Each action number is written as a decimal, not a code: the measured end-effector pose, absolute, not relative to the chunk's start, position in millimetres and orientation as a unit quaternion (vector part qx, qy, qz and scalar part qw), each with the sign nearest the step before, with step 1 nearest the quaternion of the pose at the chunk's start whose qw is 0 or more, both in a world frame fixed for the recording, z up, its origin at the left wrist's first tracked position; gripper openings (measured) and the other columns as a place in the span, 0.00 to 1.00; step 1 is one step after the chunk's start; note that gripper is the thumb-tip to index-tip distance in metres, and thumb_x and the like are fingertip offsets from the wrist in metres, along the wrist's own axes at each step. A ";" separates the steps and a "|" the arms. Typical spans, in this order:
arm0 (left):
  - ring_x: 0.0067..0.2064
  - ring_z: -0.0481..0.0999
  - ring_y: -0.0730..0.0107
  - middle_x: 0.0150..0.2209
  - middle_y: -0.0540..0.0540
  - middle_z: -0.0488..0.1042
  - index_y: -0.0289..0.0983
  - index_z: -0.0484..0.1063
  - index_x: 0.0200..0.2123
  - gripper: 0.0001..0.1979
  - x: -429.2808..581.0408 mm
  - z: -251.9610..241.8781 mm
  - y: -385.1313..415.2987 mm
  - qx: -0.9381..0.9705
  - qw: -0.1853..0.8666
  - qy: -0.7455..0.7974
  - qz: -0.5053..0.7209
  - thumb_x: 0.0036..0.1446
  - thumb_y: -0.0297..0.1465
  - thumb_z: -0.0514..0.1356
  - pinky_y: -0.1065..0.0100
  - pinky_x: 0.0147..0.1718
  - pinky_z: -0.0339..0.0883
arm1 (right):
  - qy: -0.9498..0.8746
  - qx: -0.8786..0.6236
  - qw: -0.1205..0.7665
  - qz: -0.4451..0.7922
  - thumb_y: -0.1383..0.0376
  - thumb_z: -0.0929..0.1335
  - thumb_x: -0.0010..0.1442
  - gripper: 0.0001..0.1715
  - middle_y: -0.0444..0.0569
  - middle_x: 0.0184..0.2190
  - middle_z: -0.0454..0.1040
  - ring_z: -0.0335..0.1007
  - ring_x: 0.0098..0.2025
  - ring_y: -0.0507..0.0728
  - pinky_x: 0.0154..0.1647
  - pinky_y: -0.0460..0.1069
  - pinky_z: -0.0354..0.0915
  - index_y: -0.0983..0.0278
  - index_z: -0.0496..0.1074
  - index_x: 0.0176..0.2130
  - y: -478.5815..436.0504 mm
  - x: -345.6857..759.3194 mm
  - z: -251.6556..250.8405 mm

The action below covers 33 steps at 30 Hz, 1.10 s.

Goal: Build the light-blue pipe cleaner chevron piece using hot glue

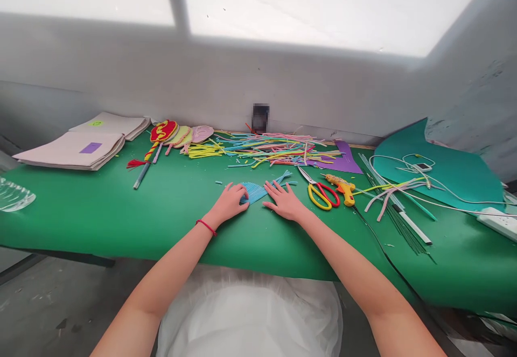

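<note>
A flat, fan-shaped piece of light blue pipe cleaners (255, 191) lies on the green table, with loose stem ends sticking out at its upper right. My left hand (229, 205) rests at the piece's rounded left edge, fingers bent and thumb apart from them. Across the right part of the piece, my right hand (284, 202) lies flat with its fingers spread. Neither hand grips anything that I can see. Short blue offcuts (218, 182) lie just beyond my left hand.
Behind is a heap of coloured pipe cleaners (278, 149) beside finished fan shapes (164, 131). Scissors (323, 193), a yellow glue gun (342, 187) with a trailing cord and green wires (406, 233) lie right. Paper stacks (72, 149) sit left; a power strip (498, 222) is far right.
</note>
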State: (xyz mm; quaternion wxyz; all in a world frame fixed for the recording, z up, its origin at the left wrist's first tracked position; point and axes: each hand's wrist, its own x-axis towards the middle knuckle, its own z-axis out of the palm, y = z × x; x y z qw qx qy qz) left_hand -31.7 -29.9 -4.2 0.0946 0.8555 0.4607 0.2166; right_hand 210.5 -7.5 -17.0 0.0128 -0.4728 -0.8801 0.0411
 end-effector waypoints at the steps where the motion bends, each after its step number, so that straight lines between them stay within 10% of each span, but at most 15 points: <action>1: 0.48 0.72 0.63 0.44 0.47 0.72 0.41 0.67 0.35 0.04 -31.6 -3.9 -30.0 0.855 0.095 0.461 0.218 0.55 0.31 0.55 0.48 0.63 0.47 | -0.880 -0.473 0.014 0.038 0.40 0.49 0.63 0.42 0.44 0.69 0.42 0.35 0.71 0.62 0.67 0.69 0.34 0.56 0.40 0.68 -7.5 209.7 -16.3; 33: 0.52 0.70 0.58 0.50 0.41 0.72 0.41 0.72 0.50 0.17 -12.1 -3.4 -39.8 0.908 -0.084 0.377 0.163 0.62 0.35 0.50 0.43 0.63 0.44 | -0.867 -0.492 -0.012 0.076 0.39 0.46 0.62 0.44 0.43 0.70 0.36 0.29 0.71 0.62 0.68 0.67 0.33 0.57 0.37 0.69 -9.1 197.0 -8.1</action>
